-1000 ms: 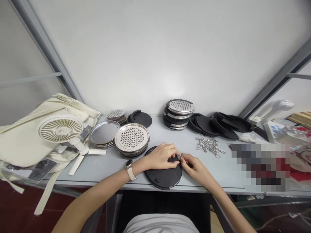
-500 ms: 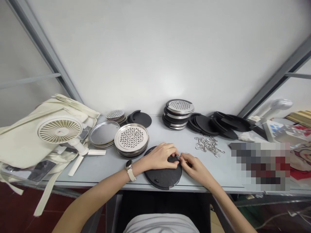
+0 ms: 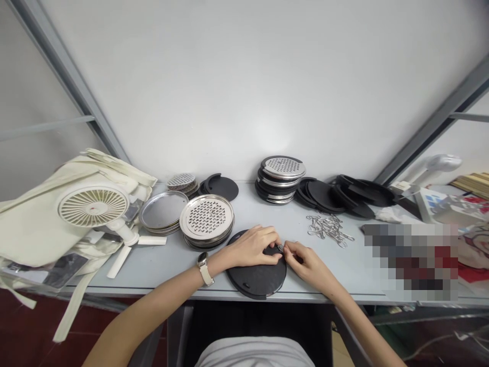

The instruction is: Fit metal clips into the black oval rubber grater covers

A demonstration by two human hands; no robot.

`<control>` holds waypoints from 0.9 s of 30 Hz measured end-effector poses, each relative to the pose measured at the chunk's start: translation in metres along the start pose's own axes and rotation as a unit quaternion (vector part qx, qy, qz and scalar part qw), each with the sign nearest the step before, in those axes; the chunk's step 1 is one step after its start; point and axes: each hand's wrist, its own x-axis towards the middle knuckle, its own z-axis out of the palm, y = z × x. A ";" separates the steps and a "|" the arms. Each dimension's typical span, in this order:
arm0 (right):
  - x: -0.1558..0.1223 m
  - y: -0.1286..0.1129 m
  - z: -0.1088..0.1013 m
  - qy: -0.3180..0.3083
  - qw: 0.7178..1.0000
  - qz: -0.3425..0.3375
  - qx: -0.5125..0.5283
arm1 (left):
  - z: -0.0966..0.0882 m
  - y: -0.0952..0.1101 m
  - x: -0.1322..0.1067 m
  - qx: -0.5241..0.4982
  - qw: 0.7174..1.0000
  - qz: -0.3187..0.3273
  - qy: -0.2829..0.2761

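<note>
I see a grey table [image 3: 153, 267]: cream bag [image 3: 34, 229] far left, perforated steel discs [image 3: 207, 216] just left of the black disc [image 3: 255, 280] at the near edge, loose clips [image 3: 329, 229] right. My left hand [image 3: 254, 247] curls over the disc, gripping its right rim; my right hand [image 3: 306, 262] pinches a small clip [image 3: 281, 249] there

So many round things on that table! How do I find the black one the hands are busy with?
Start at the grey table and go to its near edge, in the middle. The black disc lies flat there, partly under the left hand, with the right hand at its rim. It is the only black one away from the wall.
</note>
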 end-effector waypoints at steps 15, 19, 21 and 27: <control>0.000 0.001 0.000 -0.011 0.999 0.022 0.047 | 0.000 0.001 0.001 -0.009 1.000 -0.002 0.007; 0.001 0.004 0.000 0.006 0.997 0.033 0.064 | -0.005 0.003 0.001 -0.028 0.999 -0.014 0.013; 0.002 0.004 0.001 0.010 0.997 0.033 0.062 | -0.006 0.004 0.001 -0.040 0.999 -0.019 0.020; 0.002 0.002 0.003 0.007 1.000 0.011 0.008 | -0.004 0.006 0.002 -0.062 0.997 -0.033 0.026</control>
